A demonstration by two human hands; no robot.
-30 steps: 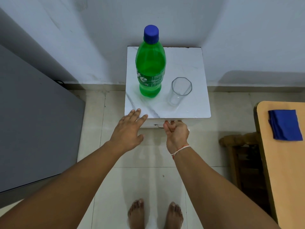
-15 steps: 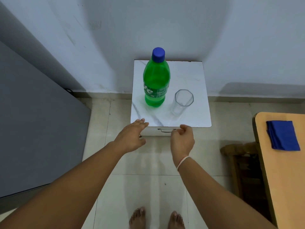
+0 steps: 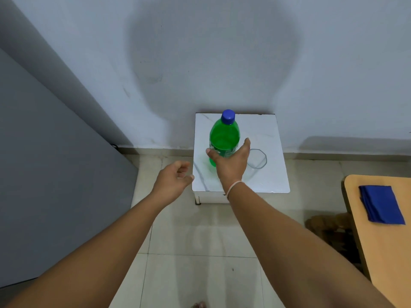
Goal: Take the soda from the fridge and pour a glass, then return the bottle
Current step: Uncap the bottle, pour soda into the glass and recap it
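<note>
Green soda bottle standing upright on white side table w/ glass just beside — right hand spreading wide at it, grip unclear; left hand hovering loosely curled, holding nothing.

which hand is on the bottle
The right hand, the one with the wrist band, spread open around the green bottle. The left hand hangs empty beside the white table.

Green bottle w/ blue cap, white marbled table, blue cloth
</note>
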